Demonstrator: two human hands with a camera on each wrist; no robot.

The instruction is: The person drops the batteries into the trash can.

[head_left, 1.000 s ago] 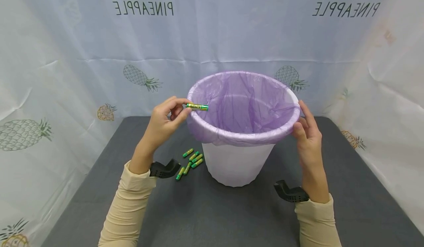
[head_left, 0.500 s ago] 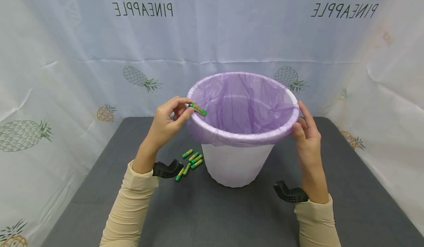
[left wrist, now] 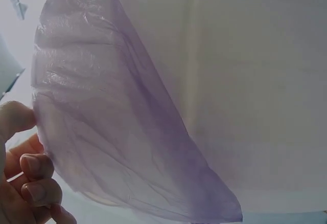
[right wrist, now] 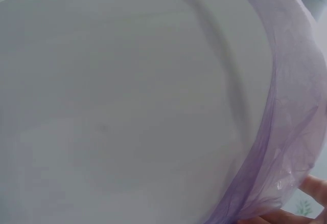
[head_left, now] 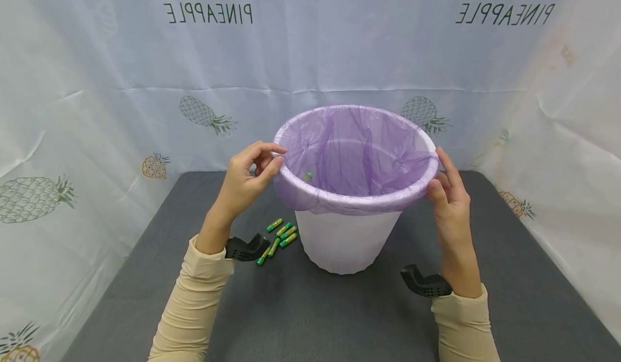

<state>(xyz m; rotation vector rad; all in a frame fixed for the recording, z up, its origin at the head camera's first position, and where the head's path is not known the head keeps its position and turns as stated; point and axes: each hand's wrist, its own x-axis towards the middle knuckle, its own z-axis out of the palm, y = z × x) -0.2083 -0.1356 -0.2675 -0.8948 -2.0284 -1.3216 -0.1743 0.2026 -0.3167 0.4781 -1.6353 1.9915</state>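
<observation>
Gone from the left hand [head_left: 245, 176] is the green battery [head_left: 307, 176], now a blur falling inside the purple liner [head_left: 359, 151] of the white waste bin [head_left: 346, 240]. Thumb and fingers hover loosely curled, empty, beside the rim. Right hand [head_left: 448, 200] rests flat-fingered against the opposite rim, seemingly steadying it. More batteries [head_left: 278, 233] lie on the grey table [head_left: 310, 319] just beside the bin's base.

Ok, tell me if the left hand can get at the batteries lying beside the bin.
Probably yes. The left hand holds nothing and hangs by the bin's rim, with the batteries on the mat just below it, uncovered and with nothing in between.
</observation>
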